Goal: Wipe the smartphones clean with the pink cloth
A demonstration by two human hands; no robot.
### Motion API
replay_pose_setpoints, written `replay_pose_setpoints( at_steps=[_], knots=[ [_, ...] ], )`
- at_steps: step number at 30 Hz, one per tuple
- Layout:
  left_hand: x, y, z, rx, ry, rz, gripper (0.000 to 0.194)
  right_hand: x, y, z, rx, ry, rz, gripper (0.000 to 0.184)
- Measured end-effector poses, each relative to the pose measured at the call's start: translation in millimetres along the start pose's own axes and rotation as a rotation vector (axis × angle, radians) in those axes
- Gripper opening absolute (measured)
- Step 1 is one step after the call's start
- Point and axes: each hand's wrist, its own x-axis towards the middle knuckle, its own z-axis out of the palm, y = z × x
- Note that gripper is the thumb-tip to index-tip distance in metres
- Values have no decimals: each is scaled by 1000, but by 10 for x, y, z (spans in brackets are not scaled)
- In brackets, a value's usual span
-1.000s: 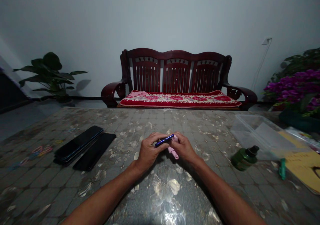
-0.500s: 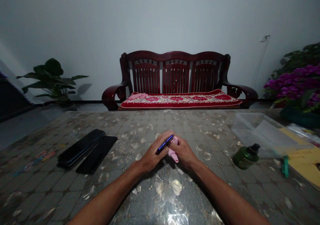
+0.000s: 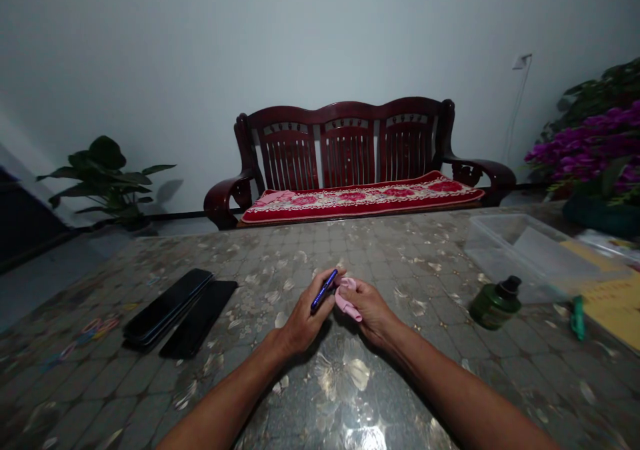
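My left hand (image 3: 303,320) rests on the table with its fingers closed round a thin blue phone (image 3: 323,291) held on edge, tilted up to the right. Just beside it, my right hand (image 3: 369,310) is closed on a small pink cloth (image 3: 346,301) that touches the phone's right end. Both hands sit near the middle of the flower-patterned table (image 3: 325,377).
Two dark phones (image 3: 175,311) lie side by side at the left. A green bottle with a black cap (image 3: 494,303) lies at the right, behind it a clear plastic box (image 3: 530,253), yellow paper (image 3: 613,311) and a green item (image 3: 579,317). A red wooden bench (image 3: 350,163) stands beyond the table.
The blue phone has tilted from nearly level to steeper, its right end raised. My hands stay together on the table; the camera has swung a little, so the scene shifts.
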Motion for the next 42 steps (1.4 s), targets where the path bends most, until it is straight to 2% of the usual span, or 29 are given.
replay_pose_setpoints(
  at_steps=[5,9,11,16,19,31,38,42],
  knots=[
    [6,-41,-50,12,68,-19,39,6,-65,-60,-104,113,-71,44],
    [15,-27,-87,142,78,29,38,-1,-198,-90,-241,289,-242,39],
    [30,-11,-89,229,74,95,40,-37,-266,-69,-333,310,-336,34],
    [69,-17,-84,406,109,205,42,-166,-334,49,-630,224,-646,11],
    [79,-32,-86,463,130,210,44,-192,-301,75,-734,125,-787,10],
    [65,-103,-99,457,126,166,47,-260,-159,5,-942,-145,-1033,25],
    [88,-36,-70,447,107,125,40,-168,-222,-48,-986,-48,-1014,25],
    [93,-34,-91,418,95,139,42,-221,-207,-33,-997,-132,-1087,27]
  ],
)
